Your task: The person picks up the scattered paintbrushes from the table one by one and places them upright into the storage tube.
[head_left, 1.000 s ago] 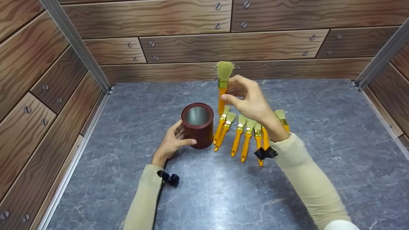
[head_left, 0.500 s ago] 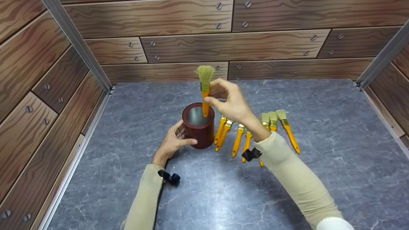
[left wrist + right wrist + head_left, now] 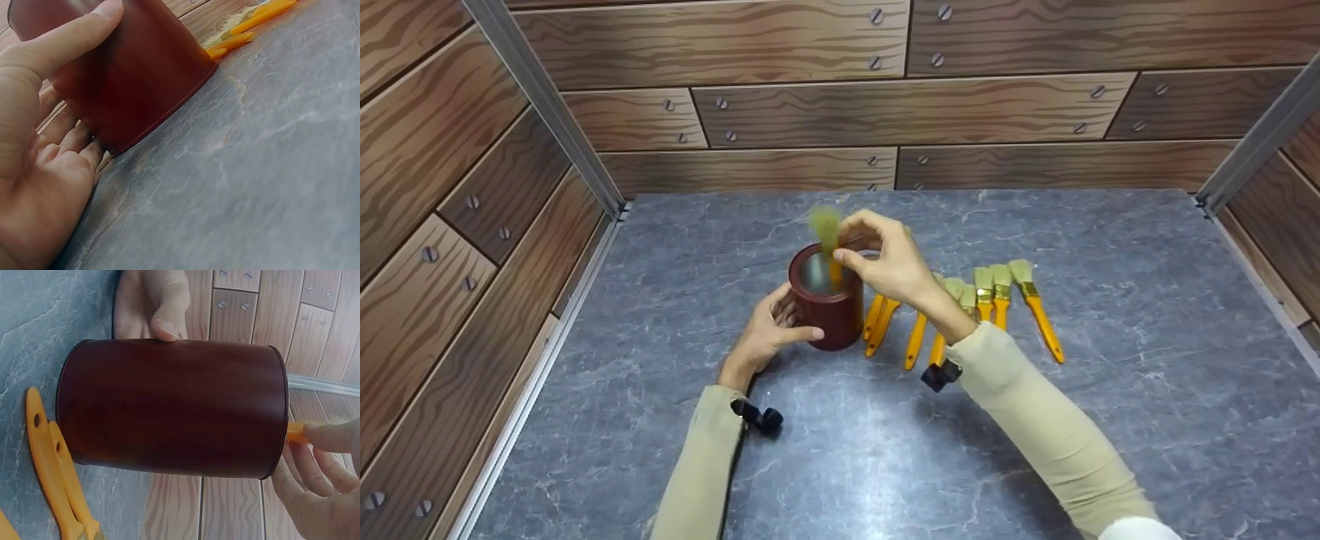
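Note:
A dark red cylindrical holder (image 3: 829,322) stands upright on the table with its open top facing up. My left hand (image 3: 765,334) grips its left side, thumb across the front and fingers behind, as the left wrist view also shows. Above the rim, my right hand (image 3: 889,259) pinches a paintbrush (image 3: 826,223) by its orange handle, bristles up. The handle's lower end is inside the holder's mouth; in the right wrist view the holder's wall hides it. The bristles look blurred.
Several more paintbrushes with orange handles lie to the right of the holder, partly hidden by my right arm; the outermost paintbrush (image 3: 1042,319) lies a little apart. Wood-patterned walls (image 3: 795,112) enclose the grey marbled table (image 3: 660,420) at the back and sides.
My right hand has carried the paintbrush leftward from above the lying brushes to over the holder, then lowered its handle into the mouth. My left hand stays on the holder.

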Available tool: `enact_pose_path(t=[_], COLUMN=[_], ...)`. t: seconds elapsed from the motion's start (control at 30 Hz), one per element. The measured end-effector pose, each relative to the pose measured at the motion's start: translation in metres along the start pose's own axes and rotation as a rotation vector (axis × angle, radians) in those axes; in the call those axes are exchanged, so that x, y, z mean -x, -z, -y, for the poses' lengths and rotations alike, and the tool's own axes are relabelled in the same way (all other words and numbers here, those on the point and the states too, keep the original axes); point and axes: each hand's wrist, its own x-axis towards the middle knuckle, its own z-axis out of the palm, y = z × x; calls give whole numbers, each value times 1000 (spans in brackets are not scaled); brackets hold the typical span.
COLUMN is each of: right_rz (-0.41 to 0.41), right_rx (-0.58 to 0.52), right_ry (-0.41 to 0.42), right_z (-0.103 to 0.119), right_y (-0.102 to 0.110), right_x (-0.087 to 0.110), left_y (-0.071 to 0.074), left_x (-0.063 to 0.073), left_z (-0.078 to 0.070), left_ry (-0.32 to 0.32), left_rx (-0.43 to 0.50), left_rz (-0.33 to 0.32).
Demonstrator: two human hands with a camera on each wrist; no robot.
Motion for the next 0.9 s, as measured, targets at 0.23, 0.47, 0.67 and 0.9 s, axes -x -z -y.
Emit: enact_pose_path(t=[0.23,0.47,0.67,0.9], right_rz=[22,16,6,-1], right_rx=[-11,41,149,242], right_ry=[-9,-9,-36,-104], right_z=[4,3,0,-8], right_y=[4,19,41,72], right_x=[4,10,22,38], left_y=[-1,0,2,0], left_x=[0,-1,1,1], left_z=[1,1,0,2], left_ry=[-17,-24,-28,-35], left_rx=[7,-20,-33,-28], left_rz=[15,-7,-21,-3])
